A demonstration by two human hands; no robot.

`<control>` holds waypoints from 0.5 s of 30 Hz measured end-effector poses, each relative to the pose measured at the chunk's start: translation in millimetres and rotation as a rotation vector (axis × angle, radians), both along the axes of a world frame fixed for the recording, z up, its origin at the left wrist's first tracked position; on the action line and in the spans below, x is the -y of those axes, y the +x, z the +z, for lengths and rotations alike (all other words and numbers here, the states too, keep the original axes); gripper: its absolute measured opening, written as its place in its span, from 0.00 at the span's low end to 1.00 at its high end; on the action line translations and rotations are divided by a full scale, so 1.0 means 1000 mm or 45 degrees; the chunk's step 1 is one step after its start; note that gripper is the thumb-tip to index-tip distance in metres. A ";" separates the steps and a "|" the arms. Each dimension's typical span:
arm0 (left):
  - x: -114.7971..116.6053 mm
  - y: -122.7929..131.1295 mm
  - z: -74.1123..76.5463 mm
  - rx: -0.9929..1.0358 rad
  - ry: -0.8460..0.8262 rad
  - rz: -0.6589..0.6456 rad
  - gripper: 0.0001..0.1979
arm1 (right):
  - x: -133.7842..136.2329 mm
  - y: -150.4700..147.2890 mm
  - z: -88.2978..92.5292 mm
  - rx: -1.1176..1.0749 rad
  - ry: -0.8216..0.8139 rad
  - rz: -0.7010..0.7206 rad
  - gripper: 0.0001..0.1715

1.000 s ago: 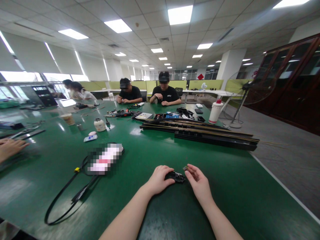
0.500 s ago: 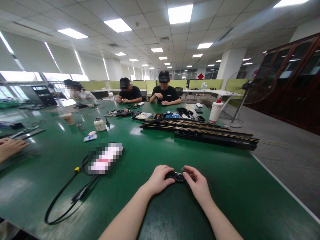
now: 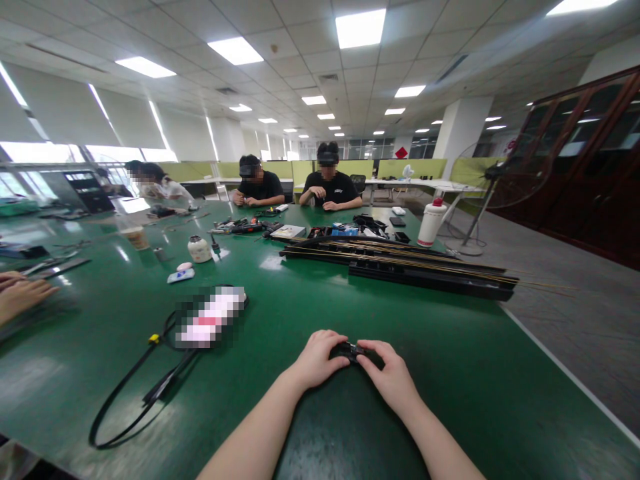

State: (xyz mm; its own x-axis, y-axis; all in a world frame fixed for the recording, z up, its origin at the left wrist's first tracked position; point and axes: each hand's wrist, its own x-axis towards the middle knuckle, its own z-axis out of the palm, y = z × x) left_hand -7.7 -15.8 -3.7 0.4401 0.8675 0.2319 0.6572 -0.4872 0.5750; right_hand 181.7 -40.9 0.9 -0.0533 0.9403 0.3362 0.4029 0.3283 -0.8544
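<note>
Just above the green tabletop [image 3: 280, 413], a small black plastic part [image 3: 351, 348] with a hollow, detailed inner side lies between my two hands. My left hand [image 3: 316, 361] is closed around its left end, thumb in front and fingers behind. At its right end my right hand [image 3: 393, 373] pinches with thumb and fingertips. The fingers cover both ends, and whether a separate small piece sits under the right fingertips cannot be made out.
Long black rails with thin brass-coloured rods [image 3: 400, 263] lie beyond my hands. To the left are a phone with blurred screen [image 3: 213, 319] and a looped black strap [image 3: 107, 407]. A white bottle [image 3: 433, 223] stands far right. A co-worker's hand [image 3: 25, 297] is at the left edge.
My right hand has moved left, bringing its fingertips onto the black part; the small dark piece seen in them before is now hidden. My left hand has stayed in place.
</note>
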 end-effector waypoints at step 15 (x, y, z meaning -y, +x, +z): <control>0.000 0.002 -0.003 0.001 0.038 -0.008 0.19 | -0.001 0.007 -0.001 0.383 -0.129 0.128 0.18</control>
